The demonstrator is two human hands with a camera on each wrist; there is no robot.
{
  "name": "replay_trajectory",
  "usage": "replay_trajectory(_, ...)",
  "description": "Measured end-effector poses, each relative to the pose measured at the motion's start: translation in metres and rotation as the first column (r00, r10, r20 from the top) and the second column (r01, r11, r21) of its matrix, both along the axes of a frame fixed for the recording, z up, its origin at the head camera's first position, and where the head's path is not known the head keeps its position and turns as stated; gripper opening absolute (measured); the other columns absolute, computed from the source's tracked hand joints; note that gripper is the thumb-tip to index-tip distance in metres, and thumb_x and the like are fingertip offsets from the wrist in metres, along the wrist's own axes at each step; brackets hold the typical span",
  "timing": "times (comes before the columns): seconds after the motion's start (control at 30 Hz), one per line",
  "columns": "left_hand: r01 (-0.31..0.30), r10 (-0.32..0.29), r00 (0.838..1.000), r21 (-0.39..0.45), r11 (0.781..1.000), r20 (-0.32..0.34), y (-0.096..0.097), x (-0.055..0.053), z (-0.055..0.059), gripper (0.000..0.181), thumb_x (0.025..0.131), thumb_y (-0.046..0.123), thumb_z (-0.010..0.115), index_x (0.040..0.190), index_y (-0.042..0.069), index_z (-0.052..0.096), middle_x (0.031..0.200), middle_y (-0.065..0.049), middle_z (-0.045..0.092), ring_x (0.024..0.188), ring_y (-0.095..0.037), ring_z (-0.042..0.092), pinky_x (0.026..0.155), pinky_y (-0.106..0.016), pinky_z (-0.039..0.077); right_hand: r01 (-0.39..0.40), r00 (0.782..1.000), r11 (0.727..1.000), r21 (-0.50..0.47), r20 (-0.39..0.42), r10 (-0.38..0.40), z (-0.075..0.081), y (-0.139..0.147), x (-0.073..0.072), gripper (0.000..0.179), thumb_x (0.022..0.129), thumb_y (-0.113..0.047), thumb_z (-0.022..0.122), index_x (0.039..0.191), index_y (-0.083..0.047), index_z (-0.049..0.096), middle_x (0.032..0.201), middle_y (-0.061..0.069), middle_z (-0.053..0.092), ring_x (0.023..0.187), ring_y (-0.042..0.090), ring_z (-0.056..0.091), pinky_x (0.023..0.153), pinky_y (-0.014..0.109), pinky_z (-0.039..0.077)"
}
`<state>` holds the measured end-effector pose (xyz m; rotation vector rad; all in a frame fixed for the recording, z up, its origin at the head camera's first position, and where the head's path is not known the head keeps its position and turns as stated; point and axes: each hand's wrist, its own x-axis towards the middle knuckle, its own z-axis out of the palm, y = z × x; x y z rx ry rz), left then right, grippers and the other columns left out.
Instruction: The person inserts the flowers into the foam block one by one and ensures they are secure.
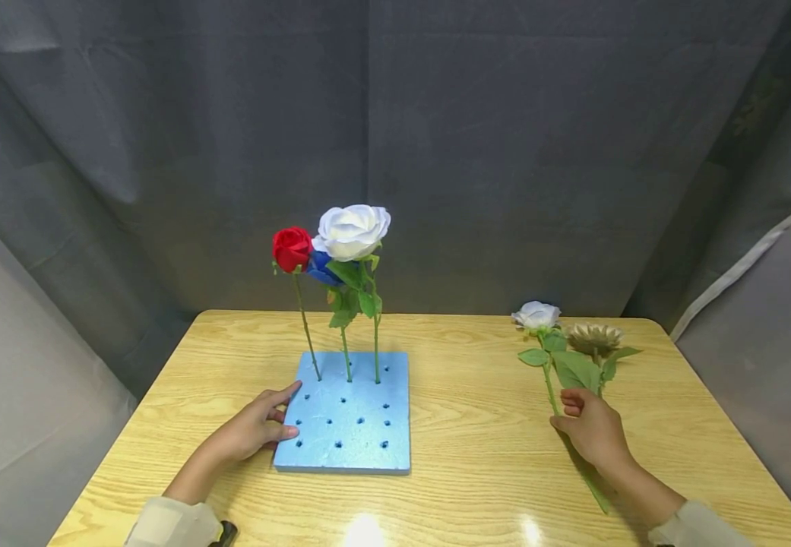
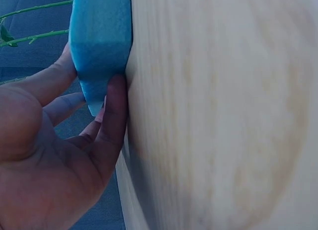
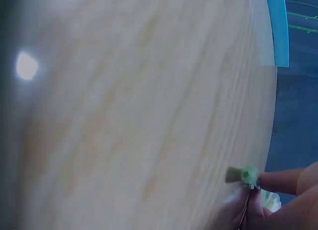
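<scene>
In the head view, the smaller white rose (image 1: 536, 314) lies on the right side of the table, bloom pointing away from the person, its stem running down to the right hand (image 1: 593, 429). That hand's thumb and forefinger are drawn nearly together, pinching the green stem, a grip the right wrist view shows partly blurred. Just beside this rose is a dull gold flower (image 1: 593, 339) with broad green leaves; its lower stem is hidden by the hand. Well apart, toward the left, a blue foam block (image 1: 362, 456) rests flat, its top dotted with holes. The left hand (image 1: 248, 429) holds the block's left edge, thumb and forefinger spread wide and the other fingers bent against its side. Three flowers stand in holes toward the block's far side: a red rose (image 1: 292, 249), leaning slightly left, a blue flower (image 1: 323, 267) partly covered, and a large white rose (image 1: 350, 232) in front of it. Everything sits on a wood-grain table (image 1: 477, 425), backed by a dark grey curtain (image 1: 470, 152). Pale sleeves (image 1: 172, 524) cover both forearms.
</scene>
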<state>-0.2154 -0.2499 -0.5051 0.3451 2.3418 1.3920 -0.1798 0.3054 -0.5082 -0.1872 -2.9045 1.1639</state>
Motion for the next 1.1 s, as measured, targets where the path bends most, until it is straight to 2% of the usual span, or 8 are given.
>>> replay_trajectory(0.3, -0.004, 0.004, 1.000, 0.003, 1.000, 0.003, 0.000, 0.000, 0.000, 0.082, 0.097, 0.015, 0.073, 0.163, 0.005, 0.026, 0.138, -0.028, 0.039, 0.097, -0.024, 0.064, 0.076, -0.033, 0.061, -0.014, 1.000, 0.999, 0.032, -0.010, 0.014, 0.000, 0.001, -0.004, 0.049, 0.092, -0.007, 0.073, 0.132, 0.016, 0.055, 0.123, 0.032, 0.063, 0.110, 0.045, 0.063, 0.089, 0.053, 0.056)
replay_trajectory(0.4, -0.003, 0.003, 1.000, -0.001, 1.000, 0.000, 0.001, 0.000, 0.000, 0.082, 0.097, 0.015, 0.073, 0.163, 0.005, 0.026, 0.138, -0.028, 0.040, 0.097, -0.023, 0.064, 0.076, -0.033, 0.061, -0.023, 1.000, 0.999, 0.023, -0.007, 0.023, 0.003, 0.001, -0.005, 0.046, 0.092, -0.005, 0.072, 0.130, 0.016, 0.056, 0.118, 0.029, 0.066, 0.105, 0.041, 0.066, 0.086, 0.048, 0.058)
replay_trajectory(0.53, -0.003, 0.003, 1.000, -0.002, 1.000, -0.002, 0.001, 0.000, 0.000, 0.082, 0.096, 0.015, 0.074, 0.163, 0.005, 0.027, 0.137, -0.028, 0.040, 0.096, -0.024, 0.063, 0.075, -0.033, 0.061, -0.035, 0.999, 0.999, -0.001, 0.012, 0.035, 0.010, 0.003, -0.007, 0.043, 0.092, -0.005, 0.071, 0.127, 0.015, 0.059, 0.109, 0.024, 0.071, 0.097, 0.036, 0.070, 0.075, 0.039, 0.060)
replay_trajectory(0.67, -0.006, 0.006, 1.000, 0.001, 1.000, 0.004, 0.001, 0.000, 0.000, 0.082, 0.096, 0.014, 0.074, 0.163, 0.005, 0.027, 0.137, -0.028, 0.040, 0.096, -0.024, 0.063, 0.075, -0.034, 0.061, -0.046, 0.997, 0.999, -0.028, 0.060, 0.048, 0.015, 0.009, -0.010, 0.041, 0.094, -0.008, 0.071, 0.127, 0.014, 0.060, 0.108, 0.025, 0.072, 0.097, 0.037, 0.070, 0.074, 0.039, 0.060)
replay_trajectory(0.87, -0.010, 0.009, 1.000, 0.007, 1.000, 0.010, 0.001, 0.000, -0.001, 0.083, 0.096, 0.014, 0.074, 0.163, 0.005, 0.026, 0.136, -0.027, 0.040, 0.095, -0.024, 0.064, 0.075, -0.034, 0.061, -0.037, 0.990, 0.987, -0.156, 0.132, 0.058, 0.016, 0.016, -0.014, 0.039, 0.097, -0.009, 0.069, 0.126, 0.015, 0.061, 0.109, 0.023, 0.071, 0.095, 0.027, 0.069, 0.076, 0.034, 0.057)
replay_trajectory(1.1, -0.009, 0.009, 1.000, 0.007, 1.000, 0.011, 0.001, 0.000, 0.000, 0.083, 0.096, 0.014, 0.074, 0.163, 0.006, 0.026, 0.136, -0.027, 0.040, 0.095, -0.023, 0.064, 0.075, -0.034, 0.061, -0.016, 0.972, 0.940, -0.342, 0.216, 0.095, 0.020, 0.020, -0.016, 0.042, 0.102, -0.005, 0.063, 0.132, 0.022, 0.052, 0.113, 0.024, 0.067, 0.091, 0.020, 0.068, 0.076, 0.032, 0.060)
